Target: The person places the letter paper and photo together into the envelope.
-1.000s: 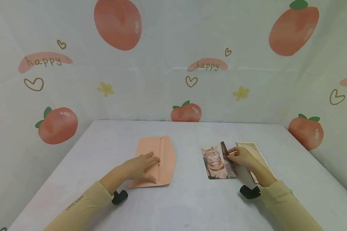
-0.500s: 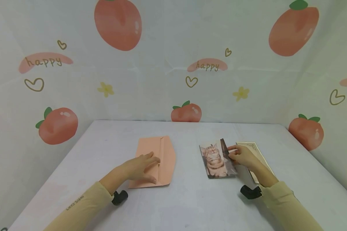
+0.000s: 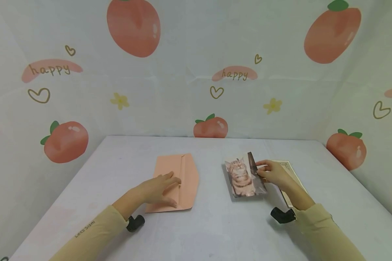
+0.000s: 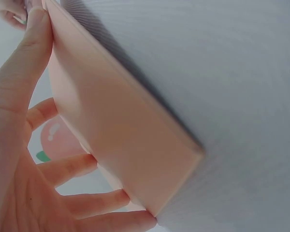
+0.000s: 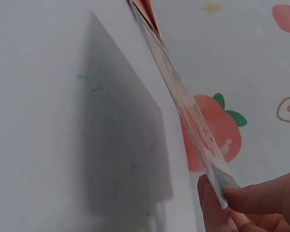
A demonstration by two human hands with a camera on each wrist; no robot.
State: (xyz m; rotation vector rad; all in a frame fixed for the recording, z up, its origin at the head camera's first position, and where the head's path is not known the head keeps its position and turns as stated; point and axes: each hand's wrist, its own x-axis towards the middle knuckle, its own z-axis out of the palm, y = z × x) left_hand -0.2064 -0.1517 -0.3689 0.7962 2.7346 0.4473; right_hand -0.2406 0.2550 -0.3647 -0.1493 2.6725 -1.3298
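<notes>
A peach-coloured envelope [image 3: 189, 185] lies on the table with its pointed flap unfolded toward the right. My left hand [image 3: 157, 190] rests on it, fingers spread and fingertips touching the paper; the left wrist view shows thumb and fingers against the envelope [image 4: 116, 125]. To the right, my right hand [image 3: 274, 173] pinches a cat photo card [image 3: 241, 177] by its right edge. Thumb and finger grip the card's edge in the right wrist view, where the card [image 5: 193, 121] is tilted and raised above the table, with its shadow beneath.
A cream card with a gold border [image 3: 290, 172] lies partly under the right forearm. Both cuffs have a black wrist device, such as the left one [image 3: 135, 223]. A printed fabric backdrop [image 3: 170, 101] stands behind the white table [image 3: 212, 232].
The right hand has lifted the cat photo card off the table, tilting it slightly and shifting it a little up and left. The left hand and envelope have stayed still.
</notes>
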